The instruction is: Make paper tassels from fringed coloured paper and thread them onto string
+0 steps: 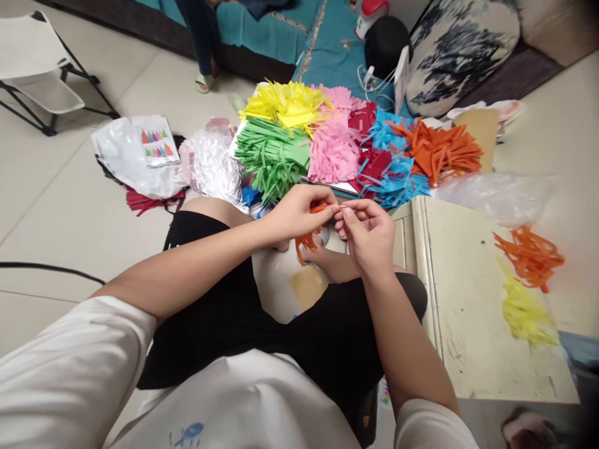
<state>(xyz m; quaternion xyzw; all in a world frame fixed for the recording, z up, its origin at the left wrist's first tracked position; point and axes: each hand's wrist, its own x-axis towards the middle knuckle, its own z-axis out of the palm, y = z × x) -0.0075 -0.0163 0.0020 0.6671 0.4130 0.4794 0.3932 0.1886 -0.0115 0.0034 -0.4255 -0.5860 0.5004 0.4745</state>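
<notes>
My left hand [299, 212] is closed around a piece of orange fringed paper [306, 240], whose cut strips hang down below the palm. My right hand [367, 234] pinches the top edge of the same orange paper, fingertips touching those of the left hand. Both hands are above my lap, over black shorts and crossed legs. Just beyond them lies a heap of fringed paper: green [271, 159], yellow [285, 106], pink [332, 146], blue [395, 181], dark red [372, 165] and orange [437, 149].
A low white board [472, 312] at the right carries orange [531, 255] and yellow [526, 312] fringe bundles under clear plastic. White plastic bags [140, 156] lie at the left, a folding chair [37, 68] far left, a patterned cushion [461, 43] behind. Another person's foot [206, 78] stands beyond.
</notes>
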